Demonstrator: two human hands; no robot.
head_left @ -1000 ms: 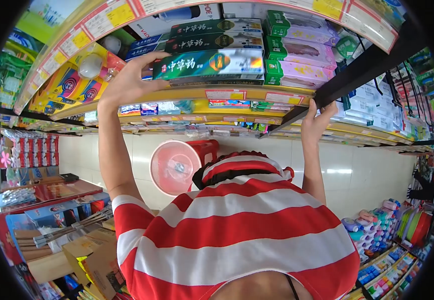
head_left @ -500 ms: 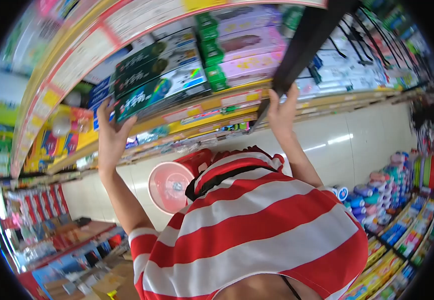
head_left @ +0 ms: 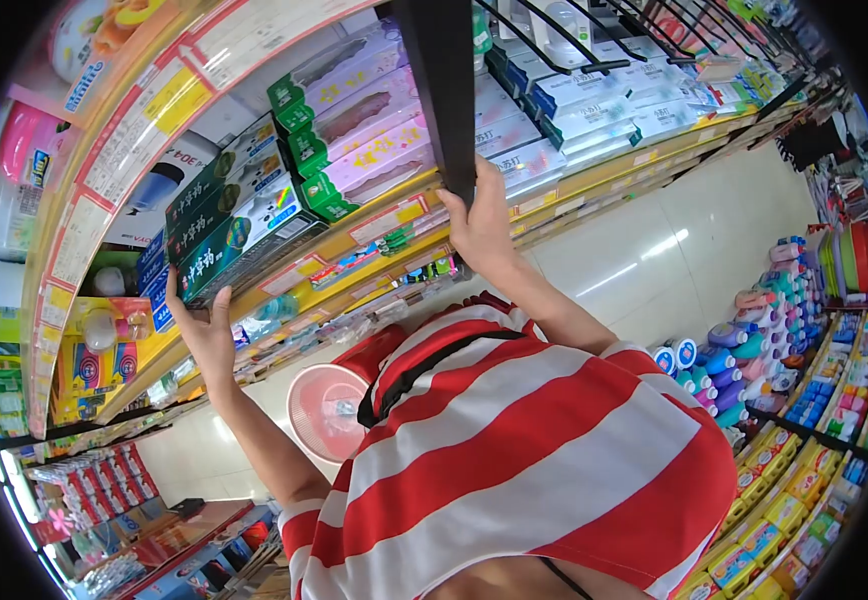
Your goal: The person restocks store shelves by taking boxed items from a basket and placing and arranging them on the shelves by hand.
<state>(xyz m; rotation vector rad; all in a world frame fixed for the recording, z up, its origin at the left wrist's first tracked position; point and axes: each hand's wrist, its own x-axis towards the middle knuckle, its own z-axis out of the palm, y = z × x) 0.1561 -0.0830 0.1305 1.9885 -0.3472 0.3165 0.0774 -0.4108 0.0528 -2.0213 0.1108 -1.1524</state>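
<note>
My left hand (head_left: 208, 338) is at the left end of a stack of dark green toothpaste boxes (head_left: 237, 232) on the shelf. Its index finger lies along the box end and its thumb against the front side, so the corner of the lowest toothpaste box sits between them. My right hand (head_left: 484, 228) grips the black upright post (head_left: 441, 105) of the shelving, thumb on the near side; some fingers are hidden behind it. Between the hands stand pink and purple boxes with green ends (head_left: 369, 150).
White and blue toothpaste boxes (head_left: 589, 110) lie right of the post, below black hooks (head_left: 554, 45). A price-label strip (head_left: 144, 130) edges the upper shelf. A pink basket (head_left: 324, 410) stands on the floor below. Several bottles (head_left: 744, 350) line the floor at right.
The view has turned, so shelf, post and both hands appear further left. My left hand stays by the toothpaste stack and my right hand stays on the post.
</note>
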